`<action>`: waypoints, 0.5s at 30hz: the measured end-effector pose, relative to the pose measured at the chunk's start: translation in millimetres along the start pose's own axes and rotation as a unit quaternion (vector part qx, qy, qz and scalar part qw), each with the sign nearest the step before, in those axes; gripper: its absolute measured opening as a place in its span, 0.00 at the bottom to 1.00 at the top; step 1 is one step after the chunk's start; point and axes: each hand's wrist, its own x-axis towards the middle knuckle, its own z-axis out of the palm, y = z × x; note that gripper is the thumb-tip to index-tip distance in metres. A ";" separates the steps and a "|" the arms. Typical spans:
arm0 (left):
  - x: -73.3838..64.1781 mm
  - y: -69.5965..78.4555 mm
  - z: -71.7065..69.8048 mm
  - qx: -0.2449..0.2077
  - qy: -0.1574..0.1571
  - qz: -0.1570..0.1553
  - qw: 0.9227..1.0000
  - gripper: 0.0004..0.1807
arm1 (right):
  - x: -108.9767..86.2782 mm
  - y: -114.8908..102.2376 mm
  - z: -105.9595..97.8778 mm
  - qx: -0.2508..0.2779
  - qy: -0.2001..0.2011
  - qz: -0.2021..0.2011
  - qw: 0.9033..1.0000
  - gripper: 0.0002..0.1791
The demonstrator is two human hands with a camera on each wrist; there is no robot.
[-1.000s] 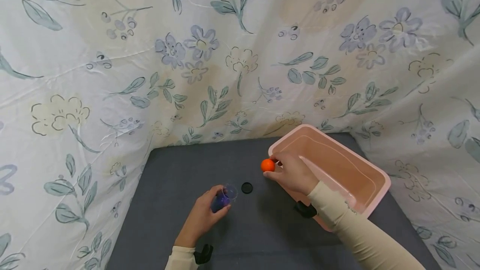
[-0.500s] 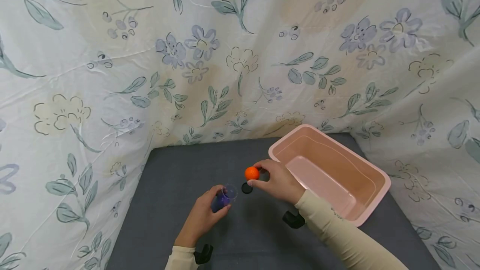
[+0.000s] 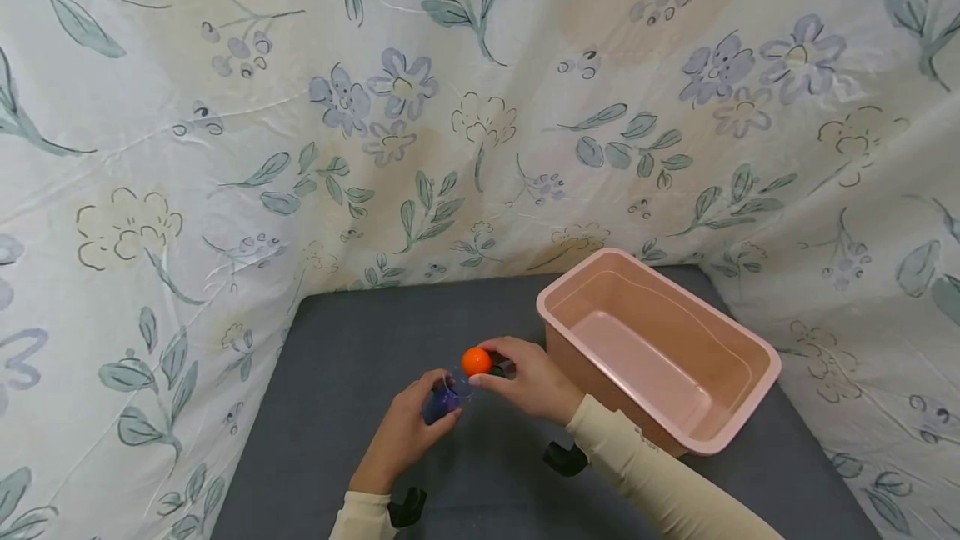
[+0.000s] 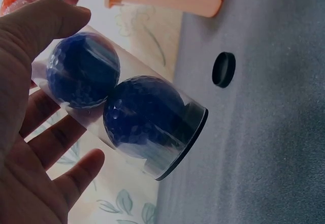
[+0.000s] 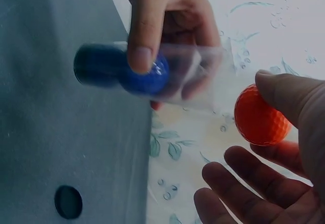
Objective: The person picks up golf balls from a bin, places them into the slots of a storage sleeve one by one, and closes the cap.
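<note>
My left hand grips a clear plastic tube with a black base. Two blue golf balls sit inside it, at the base end, as the left wrist view shows. My right hand pinches an orange golf ball between thumb and fingers. In the head view the ball is right at the tube's uncovered end; the right wrist view shows it just outside the rim. A round black cap lies on the table, mostly hidden by the right hand in the head view.
A pink plastic bin stands on the right of the dark grey table, angled, with nothing visible inside. Floral cloth hangs behind the table and along its sides.
My right hand has carried the orange golf ball leftward from the bin's edge, past the black cap, to the tube's mouth. The left hand and tube have stayed in place.
</note>
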 end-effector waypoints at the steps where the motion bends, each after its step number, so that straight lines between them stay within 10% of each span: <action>1: 0.1 0.3 -0.5 0.000 0.000 -0.001 1.000 0.28 | 0.5 -0.3 2.2 0.006 -0.002 0.000 1.000 0.26; 15: 3.0 0.1 -4.0 -0.024 0.000 0.007 1.000 0.29 | 2.7 -0.1 25.9 0.039 -0.032 -0.002 0.999 0.23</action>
